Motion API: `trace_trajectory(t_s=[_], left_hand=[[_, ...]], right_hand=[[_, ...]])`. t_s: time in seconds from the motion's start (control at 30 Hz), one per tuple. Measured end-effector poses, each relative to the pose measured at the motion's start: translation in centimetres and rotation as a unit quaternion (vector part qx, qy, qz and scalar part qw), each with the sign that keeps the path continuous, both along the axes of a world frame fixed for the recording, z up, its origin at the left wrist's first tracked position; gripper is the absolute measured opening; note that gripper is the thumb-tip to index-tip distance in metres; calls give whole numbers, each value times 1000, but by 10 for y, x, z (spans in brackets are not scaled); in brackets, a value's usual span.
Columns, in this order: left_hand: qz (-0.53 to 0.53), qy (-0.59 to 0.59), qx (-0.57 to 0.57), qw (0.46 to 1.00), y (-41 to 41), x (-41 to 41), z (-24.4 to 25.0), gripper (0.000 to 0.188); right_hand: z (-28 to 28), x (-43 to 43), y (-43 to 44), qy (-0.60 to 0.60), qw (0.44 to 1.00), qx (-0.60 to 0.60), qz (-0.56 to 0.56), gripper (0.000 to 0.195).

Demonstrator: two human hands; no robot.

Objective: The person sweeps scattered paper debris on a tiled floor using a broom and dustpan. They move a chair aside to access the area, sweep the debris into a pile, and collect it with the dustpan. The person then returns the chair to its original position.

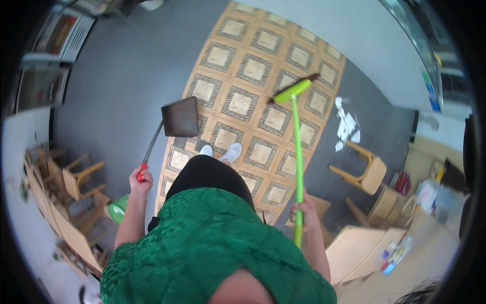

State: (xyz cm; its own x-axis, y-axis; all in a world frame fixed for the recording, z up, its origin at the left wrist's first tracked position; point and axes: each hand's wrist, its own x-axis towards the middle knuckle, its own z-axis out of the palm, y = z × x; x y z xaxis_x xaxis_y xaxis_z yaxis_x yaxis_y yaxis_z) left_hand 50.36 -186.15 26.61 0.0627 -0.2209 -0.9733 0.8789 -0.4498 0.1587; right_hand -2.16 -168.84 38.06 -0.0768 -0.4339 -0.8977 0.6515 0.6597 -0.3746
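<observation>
My left hand (141, 179) is closed around the red grip of a long-handled dustpan (180, 117), whose dark pan is over the left edge of the patterned floor strip. In my right hand (305, 211) is the bright green handle of a broom (294, 93). The broom head, with dark bristles, lies slanted over the patterned floor (252, 70), up and to the right of my white shoes. Scraps of white paper or similar litter (346, 123) lie on the grey floor to the right of the broom. I cannot tell whether the pan holds anything.
Near the white scraps, a wooden stool (372, 174) lies with its legs towards them. Wooden tables (355, 250) and more wooden seats stand at the lower right. Along the left wall are several wooden chairs (78, 180) and a green basin-like object (118, 209). A white wall or panel borders the floor above right.
</observation>
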Motion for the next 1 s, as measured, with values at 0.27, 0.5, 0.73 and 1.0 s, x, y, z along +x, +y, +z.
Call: trace_trajectory(t_s=[0.27, 0.5, 0.73, 1.0], left_hand=[[153, -58, 76, 984, 106, 94, -9, 16], [237, -92, 88, 963, 181, 162, -16, 7], [326, -81, 108, 936, 230, 201, -51, 4], [358, -69, 84, 927, 177, 185, -71, 6]], right_hand=[[-178, 116, -138, 395, 697, -139, 582, 49], [-227, 206, -197, 398, 546, -119, 728, 47], [-105, 11, -62, 409, 428, 181, 785, 42], [-13, -77, -52, 520, 430, 327, 661, 32]])
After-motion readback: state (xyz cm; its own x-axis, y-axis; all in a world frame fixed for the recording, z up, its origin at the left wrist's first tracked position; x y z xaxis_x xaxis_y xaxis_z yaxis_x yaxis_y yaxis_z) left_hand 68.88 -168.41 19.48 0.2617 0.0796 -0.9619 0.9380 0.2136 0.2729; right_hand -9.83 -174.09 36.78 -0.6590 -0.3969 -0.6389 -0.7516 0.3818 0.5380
